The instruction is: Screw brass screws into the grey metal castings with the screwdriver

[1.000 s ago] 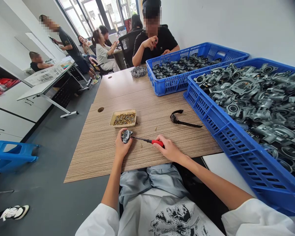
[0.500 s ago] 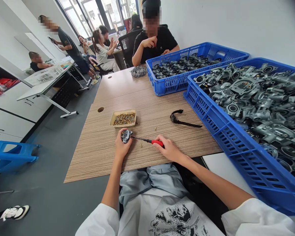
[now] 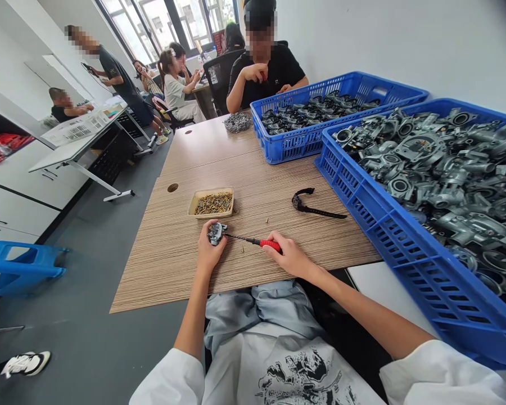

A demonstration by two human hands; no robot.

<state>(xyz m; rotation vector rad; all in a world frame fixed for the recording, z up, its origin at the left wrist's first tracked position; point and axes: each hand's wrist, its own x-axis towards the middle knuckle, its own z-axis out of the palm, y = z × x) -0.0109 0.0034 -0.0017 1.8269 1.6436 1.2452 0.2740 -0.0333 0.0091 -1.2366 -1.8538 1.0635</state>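
My left hand [image 3: 211, 248] is closed around a small grey metal carburetor body [image 3: 216, 232], held just above the table. The red handle of a screwdriver [image 3: 270, 245] lies in the grip of my right hand [image 3: 290, 257]. Its dark shaft points left, and the tip meets the right side of the carburetor body; the exact contact point is too small to make out. Beyond my left hand stands a cream tray [image 3: 191, 210] of small brass pieces. Two loose brass pieces lie on the wood, one [image 3: 243, 248] below the shaft and another [image 3: 267, 220] above it.
A black wristwatch [image 3: 298, 203] lies right of my hands. Two blue crates, one near [image 3: 362, 216] and one far [image 3: 274, 152], hold many metal castings. Across the table [image 3: 152, 270] sits a person [image 3: 278, 70], near a pile of small metal parts [image 3: 238, 122]. A blue stool [image 3: 21, 264] stands left.
My hands, the carburetor body and the screwdriver hold nearly the same position. In the background, a seated person has raised a hand toward the head.
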